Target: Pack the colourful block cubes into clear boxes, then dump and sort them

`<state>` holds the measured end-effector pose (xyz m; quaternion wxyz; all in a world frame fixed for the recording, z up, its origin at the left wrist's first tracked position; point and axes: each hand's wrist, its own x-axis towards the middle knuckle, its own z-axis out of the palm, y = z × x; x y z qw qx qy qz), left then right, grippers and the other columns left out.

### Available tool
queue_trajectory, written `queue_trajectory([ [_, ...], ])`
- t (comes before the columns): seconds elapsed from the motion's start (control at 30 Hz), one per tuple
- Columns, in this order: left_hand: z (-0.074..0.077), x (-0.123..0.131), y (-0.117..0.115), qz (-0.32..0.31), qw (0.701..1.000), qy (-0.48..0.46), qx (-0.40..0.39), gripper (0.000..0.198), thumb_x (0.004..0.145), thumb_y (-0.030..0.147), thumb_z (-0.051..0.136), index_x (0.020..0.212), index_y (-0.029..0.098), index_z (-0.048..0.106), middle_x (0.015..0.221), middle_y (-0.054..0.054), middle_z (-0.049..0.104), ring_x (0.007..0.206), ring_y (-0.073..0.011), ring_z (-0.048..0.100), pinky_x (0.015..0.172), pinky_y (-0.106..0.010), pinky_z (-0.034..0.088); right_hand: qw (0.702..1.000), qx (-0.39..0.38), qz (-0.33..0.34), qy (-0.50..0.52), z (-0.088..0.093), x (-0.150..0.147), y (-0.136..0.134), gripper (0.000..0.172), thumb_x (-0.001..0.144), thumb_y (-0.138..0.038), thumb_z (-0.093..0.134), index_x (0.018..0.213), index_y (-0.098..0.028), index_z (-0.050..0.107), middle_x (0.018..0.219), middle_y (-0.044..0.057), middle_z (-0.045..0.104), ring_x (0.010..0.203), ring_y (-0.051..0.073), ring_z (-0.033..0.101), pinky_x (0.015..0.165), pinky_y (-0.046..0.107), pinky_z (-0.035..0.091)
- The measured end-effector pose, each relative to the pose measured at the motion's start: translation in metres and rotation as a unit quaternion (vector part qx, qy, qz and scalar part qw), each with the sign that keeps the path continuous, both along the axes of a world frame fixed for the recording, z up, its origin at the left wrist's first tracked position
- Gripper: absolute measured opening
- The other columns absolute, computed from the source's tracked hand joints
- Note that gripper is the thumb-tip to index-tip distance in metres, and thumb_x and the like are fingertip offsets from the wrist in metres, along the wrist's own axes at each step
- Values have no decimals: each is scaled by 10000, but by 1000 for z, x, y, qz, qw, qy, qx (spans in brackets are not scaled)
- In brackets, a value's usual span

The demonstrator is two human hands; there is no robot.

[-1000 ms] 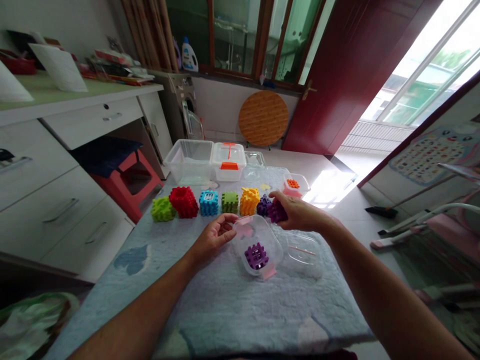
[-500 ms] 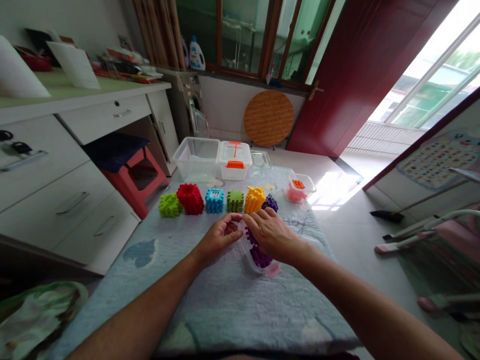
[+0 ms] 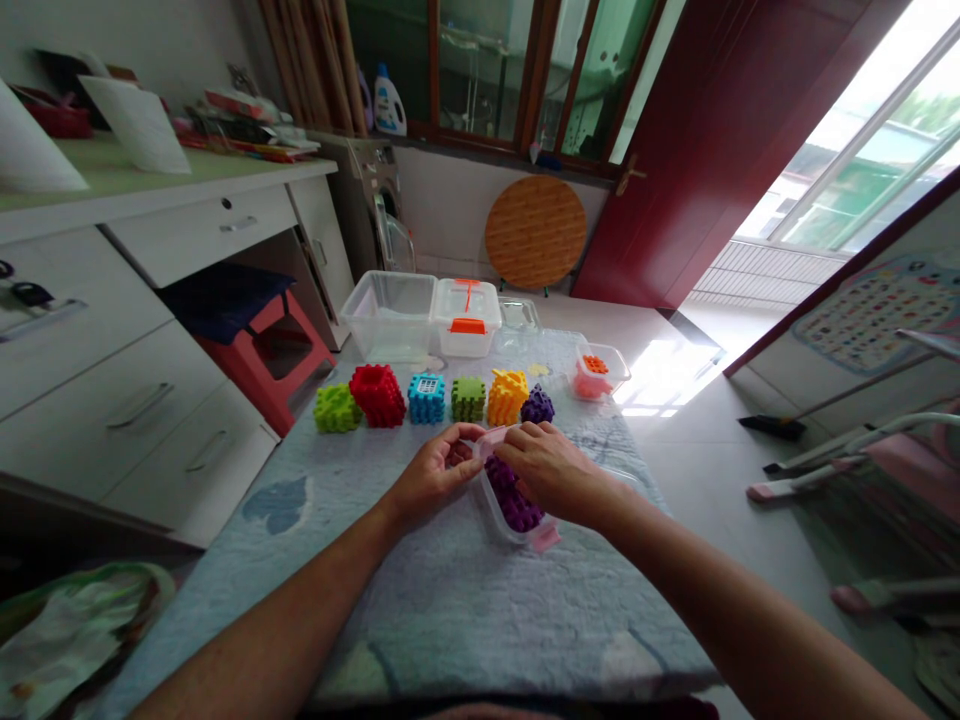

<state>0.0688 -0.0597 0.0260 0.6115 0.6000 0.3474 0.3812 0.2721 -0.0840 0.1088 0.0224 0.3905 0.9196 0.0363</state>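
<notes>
Clear box (image 3: pixel 514 537), lower centre: contains purple blocks (image 3: pixel 516 503). Your left hand (image 3: pixel 435 472): fingers loosely curved, parted from thumb, at its left rim, probably steadying. Your right hand (image 3: pixel 553 468): over the blocks; finger closure cannot be told. One second earlier: right hand beside purple cube (image 3: pixel 538 404), one block boxed.

Round wooden tabletop (image 3: pixel 535 232) near the red door (image 3: pixel 720 130), white bottle (image 3: pixel 389 105) by the window (image 3: pixel 480 60), pink stool (image 3: pixel 251 378)

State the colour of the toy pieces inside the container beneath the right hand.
The toy pieces are purple, best seen in the head view.
</notes>
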Motion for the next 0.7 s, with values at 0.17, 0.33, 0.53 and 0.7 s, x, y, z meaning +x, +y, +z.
queue_trajectory([
  [0.17,1,0,-1,2,1000,3,-1,402,817,377,692,1163,206,579,828,8,582,758,-129,550,705,-246,421,999,-41,18,22,-13,0,5,167,920,-131,535,1043,-132,650,1006,105,661,898,200,586,790,346,461],
  [0.33,2,0,0,-3,1000,4,5,399,822,376,687,1161,205,567,870,-5,598,800,-141,568,728,-256,431,994,-67,39,74,-19,0,4,189,922,-110,515,1062,-129,641,1087,118,650,1008,210,581,909,368,475],
  [0.53,0,0,1,-7,1000,9,5,387,831,374,680,1165,215,565,874,-1,596,791,-133,560,729,-253,424,986,-82,14,145,-22,-1,1,321,890,-70,492,1192,-141,577,1212,137,612,1127,229,550,964,390,474],
  [0.7,1,0,0,-7,1000,10,7,393,834,377,678,1172,214,559,880,1,588,798,-133,551,731,-251,421,985,-93,-9,147,-24,-4,1,333,837,-53,534,1152,-151,579,1181,134,618,1126,242,549,961,408,471],
])
